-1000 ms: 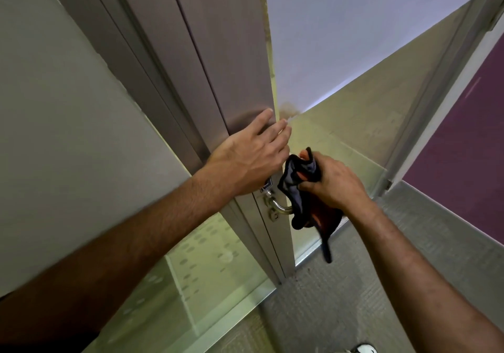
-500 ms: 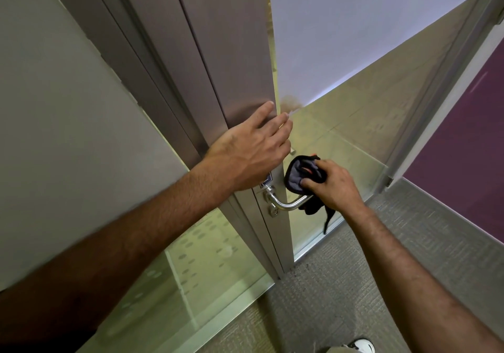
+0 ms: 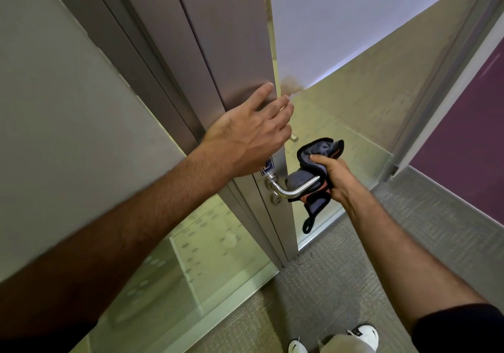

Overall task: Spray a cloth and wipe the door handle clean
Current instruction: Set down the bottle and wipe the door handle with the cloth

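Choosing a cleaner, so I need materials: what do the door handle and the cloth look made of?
Door handle: looks like brushed or satin metal, silvery with soft highlights, possibly stainless steel. Cloth: soft grey fabric with dark stitched edging and an orange side, apparently microfibre; it folds limply in the right hand.

The door handle (image 3: 293, 188) is a brushed silver lever, jutting level from the edge of the open door, with a small round lock just below its base. The cloth (image 3: 313, 161) is dark grey with black trim and an orange patch, bunched up behind the lever's free end, one corner dangling down.
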